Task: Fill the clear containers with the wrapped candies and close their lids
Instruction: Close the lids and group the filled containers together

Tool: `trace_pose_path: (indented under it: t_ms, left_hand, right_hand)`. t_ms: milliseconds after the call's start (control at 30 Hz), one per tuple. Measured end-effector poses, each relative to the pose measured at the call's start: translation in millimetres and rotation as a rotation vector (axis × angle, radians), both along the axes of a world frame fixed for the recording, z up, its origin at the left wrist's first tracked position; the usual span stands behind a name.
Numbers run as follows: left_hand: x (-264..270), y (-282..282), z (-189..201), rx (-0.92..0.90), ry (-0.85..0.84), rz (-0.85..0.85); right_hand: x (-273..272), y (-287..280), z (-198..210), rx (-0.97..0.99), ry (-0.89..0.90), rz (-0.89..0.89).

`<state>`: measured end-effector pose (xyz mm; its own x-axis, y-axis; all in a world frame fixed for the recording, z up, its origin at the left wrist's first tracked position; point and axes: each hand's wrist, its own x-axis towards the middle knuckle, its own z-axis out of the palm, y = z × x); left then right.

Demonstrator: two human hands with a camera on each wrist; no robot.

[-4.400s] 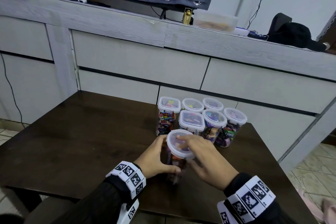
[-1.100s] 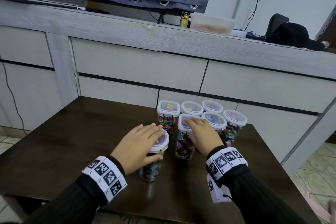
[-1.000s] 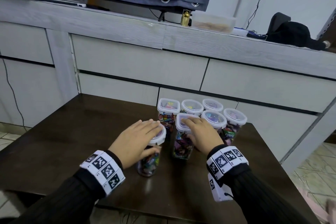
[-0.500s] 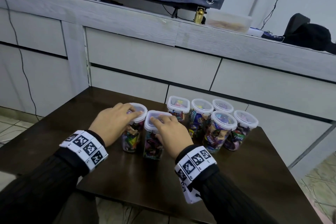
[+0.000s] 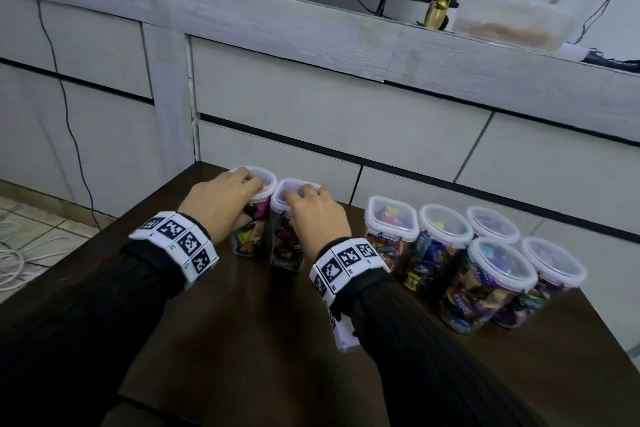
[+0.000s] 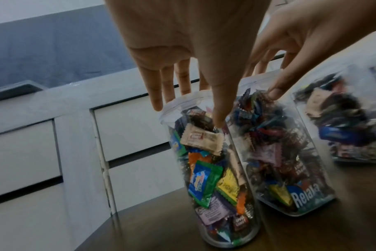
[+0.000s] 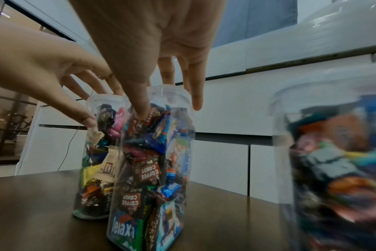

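Two lidded clear containers full of wrapped candies stand side by side near the far left of the dark table (image 5: 242, 340). My left hand (image 5: 246, 200) grips the round container (image 5: 250, 233) from above. Its fingers (image 6: 161, 95) lie over the lid and the thumb presses the near wall. My right hand (image 5: 302, 206) holds the square container (image 5: 286, 246) the same way, thumb on its wall (image 7: 152, 161). Several more closed, filled containers (image 5: 478, 267) stand in a cluster to the right.
A grey cabinet (image 5: 311, 107) with drawers runs close behind the table's far edge. A black cable hangs at the left, and white cables (image 5: 20, 253) lie on the tiled floor. The nearest cluster container (image 7: 333, 152) is beside my right hand.
Both hands have slid their two containers left and farther back, away from the cluster, so a gap has opened between them. The grips look the same.
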<state>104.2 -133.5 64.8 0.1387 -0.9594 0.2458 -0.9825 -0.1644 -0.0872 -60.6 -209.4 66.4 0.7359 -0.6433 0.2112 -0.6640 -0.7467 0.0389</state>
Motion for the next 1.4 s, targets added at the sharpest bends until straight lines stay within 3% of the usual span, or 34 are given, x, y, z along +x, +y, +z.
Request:
trace_pose_path:
  t_ms: [367, 733, 1033, 1200, 1300, 1400]
  left_hand:
    - [55, -107, -4, -0.037, 0.052, 0.035]
    - [64, -162, -2, -0.047, 0.054, 0.023]
    - [70, -166, -3, -0.063, 0.063, -0.015]
    - [64, -163, 15, 0.048, 0.206, 0.015]
    - [45, -151, 22, -0.102, 0.263, -0.028]
    - [9, -130, 26, -0.269, 0.300, -0.205]
  right_hand:
    - [67, -91, -4, -0.050, -0.014, -0.087]
    - [87, -143, -12, -0.098, -0.026, -0.144]
    - [88, -156, -15, -0.088, -0.051, -0.157]
    - [79, -146, 8, 0.142, 0.089, -0.213]
    - [64, -127, 27, 0.127, 0.044, -0.249]
    - [29, -109, 51, 0.091, 0.105, -0.214]
